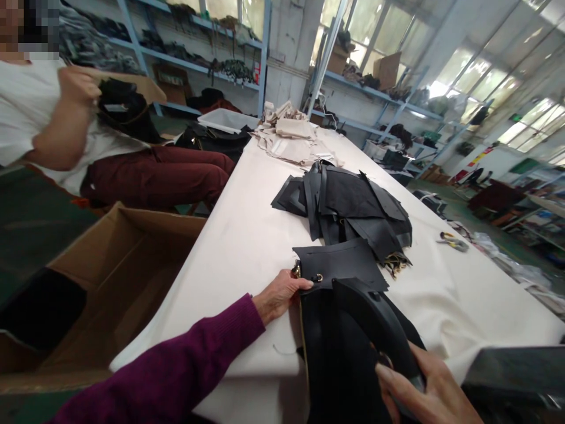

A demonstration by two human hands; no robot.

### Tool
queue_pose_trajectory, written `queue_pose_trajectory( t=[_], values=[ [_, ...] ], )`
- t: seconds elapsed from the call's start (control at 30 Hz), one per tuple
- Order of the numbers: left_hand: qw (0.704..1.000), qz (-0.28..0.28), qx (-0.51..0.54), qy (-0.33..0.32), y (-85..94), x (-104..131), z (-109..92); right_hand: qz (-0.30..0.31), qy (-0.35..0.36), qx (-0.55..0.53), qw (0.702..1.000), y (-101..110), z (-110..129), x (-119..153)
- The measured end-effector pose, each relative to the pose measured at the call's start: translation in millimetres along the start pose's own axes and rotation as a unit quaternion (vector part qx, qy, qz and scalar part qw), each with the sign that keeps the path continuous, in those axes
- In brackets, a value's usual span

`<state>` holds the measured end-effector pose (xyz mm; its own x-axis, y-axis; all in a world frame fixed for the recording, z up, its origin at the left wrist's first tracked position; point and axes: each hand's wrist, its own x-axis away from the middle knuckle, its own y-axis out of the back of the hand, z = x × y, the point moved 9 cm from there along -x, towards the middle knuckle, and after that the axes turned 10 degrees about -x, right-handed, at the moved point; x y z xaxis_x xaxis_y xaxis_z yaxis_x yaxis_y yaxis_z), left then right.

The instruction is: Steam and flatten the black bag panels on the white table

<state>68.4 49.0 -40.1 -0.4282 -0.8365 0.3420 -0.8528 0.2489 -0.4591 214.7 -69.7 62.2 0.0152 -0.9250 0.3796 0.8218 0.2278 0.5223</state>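
One black piece (333, 347) at the near end of the white-covered table (233, 247), right in front of me. A flat black panel (344, 262) makes its far end; one curved black strip (375, 318) arches over it.

My left arm, in a purple sleeve (194, 359), reaches up from lower left. Left hand (282, 294) pinched on the black piece's left edge, thumb on top, one small gold-coloured ring (318, 278) just beyond the thumb tip. My right hand (419, 383) comes in from lower right, clamped around the near part of the curved strip, thumb toward the left.

Counts, moving outward: one heap of black pieces (357, 197), too overlapped to number. One yellow-handled tool (453, 241), right of it. One beige pile (291, 135) farther along. One cardboard box (145, 235) on my left, one black item (48, 300) inside. One seated co-worker (154, 174) beyond, holding a dark article (126, 112).
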Motion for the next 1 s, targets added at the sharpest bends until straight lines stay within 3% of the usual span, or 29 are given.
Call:
queue_pose_trajectory(
  t=[0.2, 0.37, 0.47, 0.6, 0.7, 0.77, 0.9, 1.0],
  values=[
    [0.997, 0.049, -0.034, -0.046, -5.8, 6, -12, 0.041, -0.008, -0.046, 0.998, -21, 5, -7],
    [0.988, 0.055, -0.101, -0.098, -8.5, 12, -21, 0.044, -0.002, -0.053, 0.998, -28, 11, -12],
    [0.985, 0.063, -0.109, -0.114, -11.5, 13, -22, -0.008, 0.010, -0.049, 0.999, -13, 11, -14],
    [0.988, 0.079, -0.078, -0.106, -16.8, 13, -19, -0.099, 0.008, -0.026, 0.995, 23, 3, -10],
    [0.991, 0.086, -0.058, -0.089, -18.7, 12, -16, -0.118, 0.001, -0.005, 0.993, 36, -1, -2],
    [0.992, 0.084, -0.054, -0.079, -18.2, 12, -14, -0.093, 0.002, -0.004, 0.996, 29, -3, 2],
    [0.992, 0.084, -0.064, -0.068, -18.0, 11, -10, 0.008, -0.014, -0.094, 0.995, -13, -5, 5],
    [0.993, 0.073, -0.064, -0.072, -15.2, 9, -5, 0.022, 0.000, -0.136, 0.991, -31, 2, 0]
  ],
)
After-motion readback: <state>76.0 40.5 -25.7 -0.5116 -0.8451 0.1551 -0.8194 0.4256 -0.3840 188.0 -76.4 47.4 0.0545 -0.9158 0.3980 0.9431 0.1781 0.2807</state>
